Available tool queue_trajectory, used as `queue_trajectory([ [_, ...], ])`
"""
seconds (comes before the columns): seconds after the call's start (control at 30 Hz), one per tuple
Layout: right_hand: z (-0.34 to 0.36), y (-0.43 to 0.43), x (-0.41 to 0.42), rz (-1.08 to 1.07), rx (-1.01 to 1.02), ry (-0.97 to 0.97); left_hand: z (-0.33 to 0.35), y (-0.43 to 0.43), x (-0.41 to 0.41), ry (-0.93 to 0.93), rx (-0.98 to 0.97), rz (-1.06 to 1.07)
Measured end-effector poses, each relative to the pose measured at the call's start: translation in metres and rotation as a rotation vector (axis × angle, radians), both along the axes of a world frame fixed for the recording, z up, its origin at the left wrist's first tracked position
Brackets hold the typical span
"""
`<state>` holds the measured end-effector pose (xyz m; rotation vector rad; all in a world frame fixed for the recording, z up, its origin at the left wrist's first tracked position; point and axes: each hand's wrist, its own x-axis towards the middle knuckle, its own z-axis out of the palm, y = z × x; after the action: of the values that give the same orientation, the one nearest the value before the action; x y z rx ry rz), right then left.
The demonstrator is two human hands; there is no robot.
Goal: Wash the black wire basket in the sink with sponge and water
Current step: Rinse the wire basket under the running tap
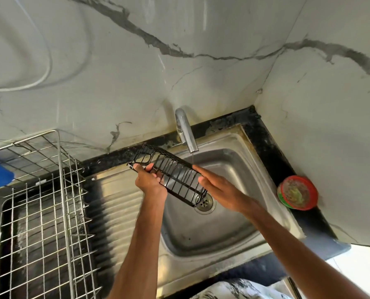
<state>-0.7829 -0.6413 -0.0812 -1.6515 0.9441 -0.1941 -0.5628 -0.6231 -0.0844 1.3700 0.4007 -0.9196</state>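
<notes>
- The black wire basket (pixel 173 176) is held in the air above the sink (pixel 201 236), tilted so its right end dips toward the drain (pixel 204 202).
- The left hand (pixel 149 182) grasps the basket's left end, with fingers curled through the wires and the thumb over the rim.
- The right hand (pixel 218 188) takes the right side between the thumb on the near face and straight fingers along the far rim. It looks like a light pinch, not a full clench.
- A thin stream of water (pixel 192 158) falls from the tap (pixel 186 132) and meets the basket near the right fingertips.
- Judged from this, the step in hand is wetting or rinsing, since neither of the 2 hands holds a sponge.
- A red tub (pixel 297 193) with something greenish inside sits on the black worktop (pixel 272 160) right of the sink. I cannot tell whether that is the sponge.
- To do it well, slide the basket sideways under the stream so every bar passes through it, because the flow is narrow.
- Turn the basket over so the underside and corners get wet too.
- Keep it low over the bowl so drips land in the sink, not on the ridged drainer (pixel 119 195).
- Keeping the left-hand grasp firm would free the right hand for scrubbing.
</notes>
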Motion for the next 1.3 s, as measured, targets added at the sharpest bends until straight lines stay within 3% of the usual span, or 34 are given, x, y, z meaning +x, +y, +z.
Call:
queue_trajectory([
  [0.1,-0.013,0.001,-0.010,-0.091,0.124,-0.004,0.000,-0.001,-0.003,-0.004,-0.012,-0.008],
  [0.27,-0.002,-0.047,0.027,-0.074,0.392,0.194,0.001,0.000,-0.010,0.010,-0.008,-0.034],
  [0.37,0.012,-0.066,0.060,0.010,0.354,0.247,0.001,0.001,-0.014,0.028,0.003,-0.052],
  [0.47,0.020,-0.068,0.085,0.206,0.270,0.141,0.004,0.003,-0.017,0.028,0.012,-0.061],
  [0.73,0.009,0.011,-0.004,0.111,0.047,0.040,0.015,0.007,-0.008,-0.130,0.040,-0.098],
  [0.97,0.019,0.028,-0.017,-0.177,0.272,0.002,0.014,0.042,-0.040,-0.505,0.014,-0.461],
  [1.2,0.057,0.023,0.019,-0.180,0.231,0.021,0.012,0.078,-0.073,-0.691,0.017,-1.034],
  [1.3,0.051,0.033,0.021,-0.359,0.269,0.117,0.012,0.084,-0.096,-0.801,0.030,-1.216],
])
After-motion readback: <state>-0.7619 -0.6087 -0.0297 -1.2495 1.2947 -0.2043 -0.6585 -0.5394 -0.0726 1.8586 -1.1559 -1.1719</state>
